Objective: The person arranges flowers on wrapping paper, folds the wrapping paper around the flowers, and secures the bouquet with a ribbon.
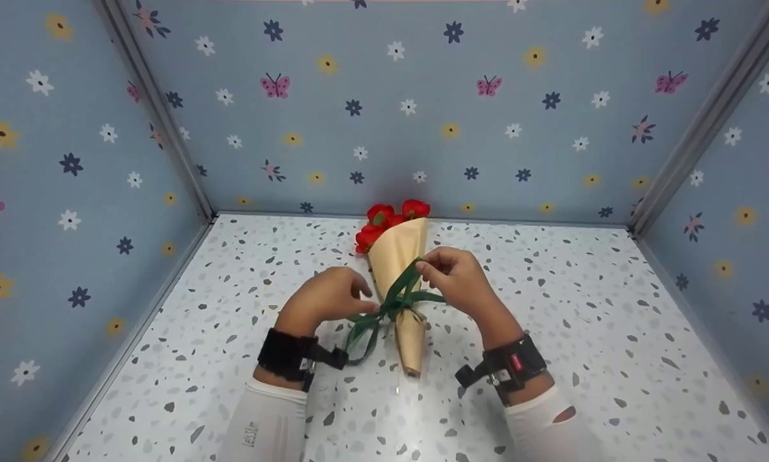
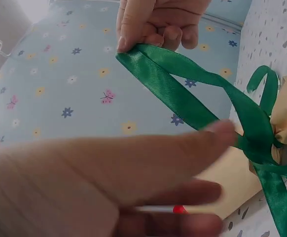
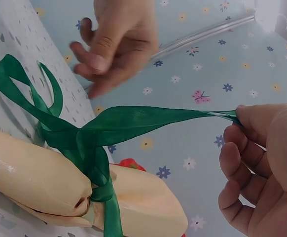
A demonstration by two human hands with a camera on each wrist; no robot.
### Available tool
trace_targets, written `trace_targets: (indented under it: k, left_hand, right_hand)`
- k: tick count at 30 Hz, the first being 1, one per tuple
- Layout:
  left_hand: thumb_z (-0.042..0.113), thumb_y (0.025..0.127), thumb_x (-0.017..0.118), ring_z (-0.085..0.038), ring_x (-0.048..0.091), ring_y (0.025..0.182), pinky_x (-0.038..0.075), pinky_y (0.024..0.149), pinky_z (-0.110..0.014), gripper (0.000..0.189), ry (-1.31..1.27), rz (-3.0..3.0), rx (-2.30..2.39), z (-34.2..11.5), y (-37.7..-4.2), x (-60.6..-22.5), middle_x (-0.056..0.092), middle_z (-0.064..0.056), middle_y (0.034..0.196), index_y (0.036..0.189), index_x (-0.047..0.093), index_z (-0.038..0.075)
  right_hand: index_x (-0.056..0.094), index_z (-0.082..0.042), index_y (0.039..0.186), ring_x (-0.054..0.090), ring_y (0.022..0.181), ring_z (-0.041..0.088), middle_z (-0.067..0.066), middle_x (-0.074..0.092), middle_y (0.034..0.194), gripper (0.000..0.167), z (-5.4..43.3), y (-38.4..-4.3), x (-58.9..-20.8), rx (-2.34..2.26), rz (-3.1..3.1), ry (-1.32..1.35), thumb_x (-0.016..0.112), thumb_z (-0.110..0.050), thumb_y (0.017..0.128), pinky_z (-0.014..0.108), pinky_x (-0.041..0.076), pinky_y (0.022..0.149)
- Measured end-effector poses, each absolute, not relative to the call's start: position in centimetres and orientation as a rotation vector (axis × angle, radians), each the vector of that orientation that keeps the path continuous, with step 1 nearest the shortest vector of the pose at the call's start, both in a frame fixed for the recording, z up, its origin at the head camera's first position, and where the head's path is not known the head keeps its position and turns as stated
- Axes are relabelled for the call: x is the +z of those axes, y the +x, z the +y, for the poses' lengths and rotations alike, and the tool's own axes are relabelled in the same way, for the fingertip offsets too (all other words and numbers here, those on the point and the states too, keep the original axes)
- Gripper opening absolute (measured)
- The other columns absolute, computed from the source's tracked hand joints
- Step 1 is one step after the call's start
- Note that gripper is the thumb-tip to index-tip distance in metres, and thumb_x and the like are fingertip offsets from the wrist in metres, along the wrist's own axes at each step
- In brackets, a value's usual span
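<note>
A bouquet of red flowers [image 1: 378, 221] in tan wrapping paper [image 1: 397, 253] lies on the table, its narrow end toward me. Green ribbon [image 1: 400, 292] is knotted around the narrow part, with a loop and loose ends spreading out. Between thumb and index finger my right hand [image 1: 455, 276] pinches a fold of the ribbon, drawn taut up from the knot in the right wrist view. My left hand [image 1: 333, 295] is at the left of the knot, thumb and fingers apart. It looks blurred in the left wrist view, with the thumb overlapping the ribbon [image 2: 163, 86] there.
The white speckled table [image 1: 583, 333] extends to both sides of the bouquet. Blue panels with flowers and butterflies [image 1: 422, 128] enclose the back and sides, and the flower heads lie close to the back panel. Each wrist wears a black strap [image 1: 288, 353] with a camera.
</note>
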State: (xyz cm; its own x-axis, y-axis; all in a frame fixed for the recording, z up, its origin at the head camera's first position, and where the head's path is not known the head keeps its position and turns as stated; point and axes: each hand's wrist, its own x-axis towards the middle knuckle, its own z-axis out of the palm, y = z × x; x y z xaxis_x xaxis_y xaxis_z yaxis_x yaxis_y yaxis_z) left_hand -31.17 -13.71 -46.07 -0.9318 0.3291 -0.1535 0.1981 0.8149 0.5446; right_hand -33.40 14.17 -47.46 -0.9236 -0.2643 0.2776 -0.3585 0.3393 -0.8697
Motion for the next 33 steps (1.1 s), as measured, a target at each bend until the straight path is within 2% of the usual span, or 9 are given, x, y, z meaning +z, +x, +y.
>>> trace_targets:
  k: [2,5,8,11,15,18,21,28,33]
  left_hand:
    - [0.038,0.100,0.089,-0.018,0.073,0.090,0.062,0.079,-0.040,0.036,0.463,2.858,0.874,-13.1,-31.4,-45.8,0.082,0.000,0.107,0.129,0.086,0.016]
    - [0.036,0.103,0.087,-0.020,0.072,0.096,0.063,0.082,-0.041,0.046,0.557,2.951,0.994,-12.1,-31.4,-45.6,0.079,-0.002,0.113,0.143,0.079,0.016]
    - [0.036,0.101,0.089,-0.019,0.069,0.095,0.060,0.079,-0.038,0.051,0.608,3.001,1.093,-11.2,-31.2,-45.5,0.076,-0.002,0.116,0.147,0.077,0.017]
    - [0.036,0.099,0.091,-0.020,0.067,0.093,0.056,0.076,-0.034,0.053,0.667,3.023,1.140,-10.4,-31.1,-45.6,0.072,-0.003,0.118,0.147,0.077,0.018]
    - [0.035,0.103,0.085,-0.022,0.064,0.094,0.052,0.076,-0.035,0.051,0.747,2.993,1.156,-9.6,-31.1,-46.0,0.068,-0.010,0.121,0.150,0.075,0.017]
    - [0.032,0.108,0.079,-0.021,0.062,0.098,0.052,0.080,-0.035,0.043,0.766,2.948,1.172,-9.4,-31.2,-46.3,0.067,-0.012,0.123,0.147,0.076,0.015]
    - [0.026,0.110,0.077,-0.020,0.059,0.099,0.052,0.082,-0.036,0.030,0.749,2.912,1.205,-9.5,-31.3,-46.4,0.066,-0.008,0.121,0.137,0.080,0.015]
    - [0.019,0.107,0.081,-0.020,0.060,0.096,0.052,0.081,-0.034,0.010,0.769,2.897,1.283,-9.7,-31.3,-46.5,0.066,-0.005,0.112,0.115,0.083,0.014]
    - [0.018,0.106,0.081,-0.018,0.061,0.094,0.052,0.082,-0.035,0.005,0.755,2.917,1.315,-10.4,-31.4,-46.3,0.067,-0.001,0.106,0.109,0.084,0.014]
  right_hand:
    - [0.083,-0.011,0.104,0.068,0.080,0.020,0.005,0.075,0.091,0.013,14.1,-33.3,-47.4,1.658,-2.505,0.588,0.078,-0.022,0.109,0.030,0.059,0.072]
    - [0.084,-0.011,0.105,0.069,0.081,0.020,0.006,0.076,0.092,0.013,14.0,-33.2,-47.3,1.652,-2.509,0.620,0.078,-0.022,0.109,0.030,0.060,0.073]
    - [0.083,-0.010,0.105,0.070,0.081,0.021,0.005,0.076,0.091,0.012,14.0,-33.1,-47.3,1.638,-2.497,0.656,0.078,-0.021,0.109,0.029,0.060,0.072]
    - [0.084,-0.010,0.105,0.071,0.082,0.030,0.005,0.076,0.090,0.012,14.0,-33.0,-47.3,1.641,-2.488,0.688,0.077,-0.019,0.110,0.029,0.058,0.070]
    - [0.084,-0.009,0.108,0.072,0.085,0.039,0.007,0.077,0.092,0.013,13.9,-32.8,-47.3,1.641,-2.499,0.748,0.076,-0.019,0.110,0.028,0.057,0.070]
    - [0.084,-0.008,0.111,0.073,0.086,0.033,0.010,0.078,0.095,0.013,13.8,-32.8,-47.2,1.625,-2.519,0.775,0.076,-0.019,0.111,0.027,0.058,0.071]
    - [0.083,-0.005,0.113,0.074,0.085,0.026,0.013,0.079,0.097,0.016,13.8,-32.8,-47.1,1.613,-2.526,0.790,0.075,-0.018,0.111,0.026,0.059,0.071]
    - [0.083,-0.004,0.113,0.075,0.091,0.042,0.014,0.079,0.098,0.015,13.5,-32.7,-47.1,1.640,-2.513,0.797,0.077,-0.018,0.110,0.026,0.059,0.074]
    - [0.081,-0.009,0.112,0.071,0.083,0.025,0.007,0.076,0.095,0.014,13.6,-32.6,-47.2,1.657,-2.488,0.761,0.078,-0.022,0.110,0.027,0.057,0.071]
